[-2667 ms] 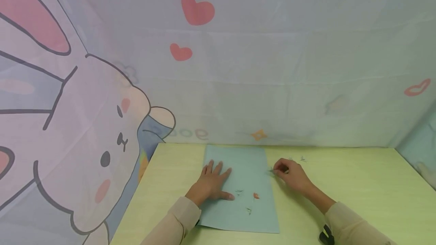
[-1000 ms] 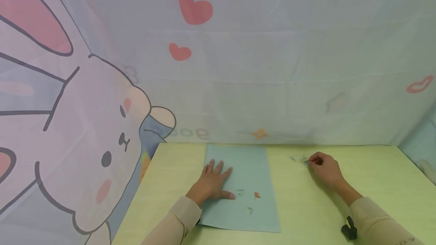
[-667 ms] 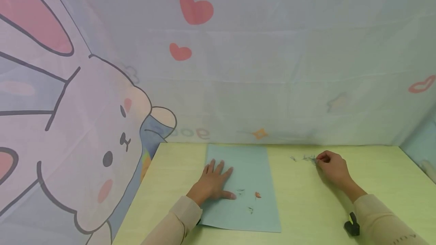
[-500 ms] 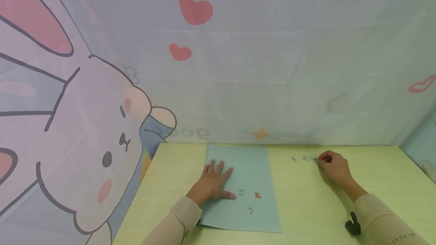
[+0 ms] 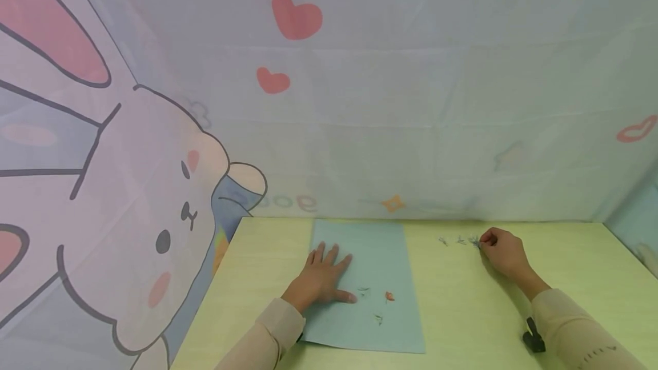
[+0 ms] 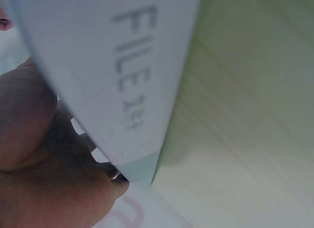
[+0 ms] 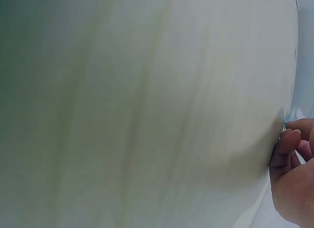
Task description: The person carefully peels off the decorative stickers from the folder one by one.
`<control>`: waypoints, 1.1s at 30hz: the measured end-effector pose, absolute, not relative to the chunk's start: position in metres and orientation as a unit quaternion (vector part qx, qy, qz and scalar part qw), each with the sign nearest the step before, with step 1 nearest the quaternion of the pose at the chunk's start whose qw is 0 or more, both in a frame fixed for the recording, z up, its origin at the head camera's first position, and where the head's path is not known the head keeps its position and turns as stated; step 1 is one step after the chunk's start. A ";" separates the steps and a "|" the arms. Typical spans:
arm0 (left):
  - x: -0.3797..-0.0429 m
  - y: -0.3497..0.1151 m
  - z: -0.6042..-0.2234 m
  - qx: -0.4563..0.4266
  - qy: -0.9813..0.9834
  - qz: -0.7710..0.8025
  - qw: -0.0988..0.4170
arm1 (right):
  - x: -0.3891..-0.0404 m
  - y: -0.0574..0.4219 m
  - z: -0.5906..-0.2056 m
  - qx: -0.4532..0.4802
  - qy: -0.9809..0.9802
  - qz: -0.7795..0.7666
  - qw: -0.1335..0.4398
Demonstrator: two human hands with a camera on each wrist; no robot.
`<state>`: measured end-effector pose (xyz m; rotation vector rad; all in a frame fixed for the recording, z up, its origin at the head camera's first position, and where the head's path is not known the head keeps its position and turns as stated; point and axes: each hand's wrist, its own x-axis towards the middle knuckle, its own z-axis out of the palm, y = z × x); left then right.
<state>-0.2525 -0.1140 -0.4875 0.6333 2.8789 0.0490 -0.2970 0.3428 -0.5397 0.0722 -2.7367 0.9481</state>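
Note:
My left hand (image 5: 321, 278) lies on a light blue file folder (image 5: 360, 256) with its fingers spread. In the left wrist view the folder's edge, printed FILE (image 6: 132, 56), stands up from the table. On the cover are an orange flower (image 5: 389, 296) and small green sprigs (image 5: 378, 319). To the right, my right hand (image 5: 506, 253) pinches a small sprig sticker (image 5: 473, 241) at the table surface. Its bluish, see-through edge shows at the fingertips in the right wrist view (image 7: 289, 117). Two similar sprig stickers (image 5: 460, 240) lie in a row to its left.
The pale yellow table (image 5: 576, 278) ends at the back against a hanging cloth (image 5: 385, 101) printed with hearts and a large rabbit. A small black device (image 5: 533, 337) sits by my right cuff.
My right hand has moved right, from the folder's right edge to the end of the sprig row, with the sticker in its fingertips. It is nearly still in the latest frames; my left hand stays put.

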 end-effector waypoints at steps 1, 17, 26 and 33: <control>-0.253 -0.114 -0.488 0.214 0.972 0.017 0.096 | -0.297 0.343 -0.539 0.024 -0.938 0.323 0.124; -0.252 -0.113 -0.488 0.214 0.972 0.017 0.091 | -0.301 0.347 -0.546 0.019 -0.936 0.324 0.136; -0.260 -0.115 -0.504 0.213 0.973 0.016 0.087 | -0.297 0.346 -0.546 0.006 -0.933 0.333 0.139; -0.257 -0.114 -0.498 0.215 0.973 0.013 0.088 | -0.296 0.344 -0.550 0.001 -0.929 0.339 0.149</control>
